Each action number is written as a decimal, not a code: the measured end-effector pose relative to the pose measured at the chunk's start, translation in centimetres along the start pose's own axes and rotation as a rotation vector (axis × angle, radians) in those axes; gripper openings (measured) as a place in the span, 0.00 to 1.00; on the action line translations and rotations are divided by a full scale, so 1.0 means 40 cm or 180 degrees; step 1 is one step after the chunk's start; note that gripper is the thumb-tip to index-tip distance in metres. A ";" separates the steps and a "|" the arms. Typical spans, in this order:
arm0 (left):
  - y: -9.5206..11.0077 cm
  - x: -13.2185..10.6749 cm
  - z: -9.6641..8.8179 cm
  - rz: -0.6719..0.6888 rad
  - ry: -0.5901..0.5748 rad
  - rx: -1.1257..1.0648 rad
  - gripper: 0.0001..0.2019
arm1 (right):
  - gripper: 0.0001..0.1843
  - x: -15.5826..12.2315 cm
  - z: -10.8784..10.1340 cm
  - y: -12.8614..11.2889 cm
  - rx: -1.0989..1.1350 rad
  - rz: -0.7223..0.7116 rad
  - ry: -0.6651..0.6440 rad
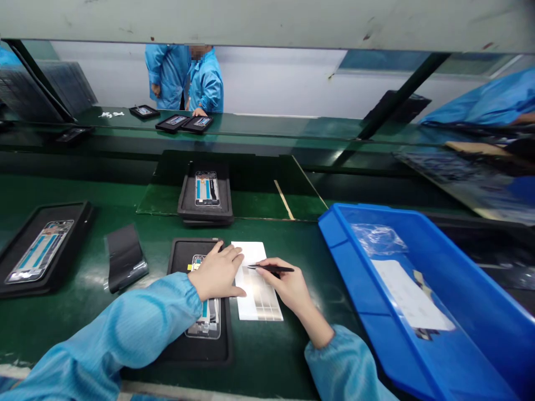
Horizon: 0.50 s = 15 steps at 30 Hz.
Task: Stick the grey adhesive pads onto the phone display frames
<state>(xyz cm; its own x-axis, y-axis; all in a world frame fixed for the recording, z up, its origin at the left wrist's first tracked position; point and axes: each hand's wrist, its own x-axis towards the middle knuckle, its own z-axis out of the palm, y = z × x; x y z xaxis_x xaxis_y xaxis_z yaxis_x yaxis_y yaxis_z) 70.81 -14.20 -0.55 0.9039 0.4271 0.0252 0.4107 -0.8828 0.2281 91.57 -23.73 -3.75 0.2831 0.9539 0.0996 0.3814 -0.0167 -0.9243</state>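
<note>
My right hand (pixel 288 281) pinches a pair of black tweezers (pixel 276 268), whose tips point left over a white sheet (pixel 259 289). The sheet's lower part has pale, shiny strips. My left hand (pixel 219 271) is spread flat, with its fingertips and thumb at the sheet's left edge. Its palm is above a phone frame (pixel 204 328) lying in a black tray (pixel 200 352). My left hand and sleeve hide the frame's middle. I cannot make out anything between the tweezer tips.
A blue bin (pixel 351 267) at right contains clear film and a white sheet. Left stands another black tray (pixel 45 209) with a phone frame, beside dark film strips (pixel 125 256). Stacked trays (pixel 204 214) sit ahead. Co-workers in blue (pixel 167 75) stand beyond the shelf.
</note>
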 end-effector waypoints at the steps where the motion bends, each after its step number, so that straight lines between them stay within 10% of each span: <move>1: 0.000 0.000 -0.001 0.0003 0.0002 0.0010 0.42 | 0.12 0.000 0.000 0.002 0.0000 -0.0005 0.0003; 15: 0.002 -0.006 -0.024 0.0022 -0.0241 0.0090 0.40 | 0.14 -0.010 0.014 -0.009 0.0213 0.0027 0.0069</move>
<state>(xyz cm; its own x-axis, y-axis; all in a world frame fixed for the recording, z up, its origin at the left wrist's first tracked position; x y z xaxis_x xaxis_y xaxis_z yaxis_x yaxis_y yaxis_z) 70.51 -14.19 0.39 0.9127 0.4059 -0.0472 0.4067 -0.8912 0.2006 90.85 -23.94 -3.66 0.3053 0.9471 0.0988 0.3192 -0.0041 -0.9477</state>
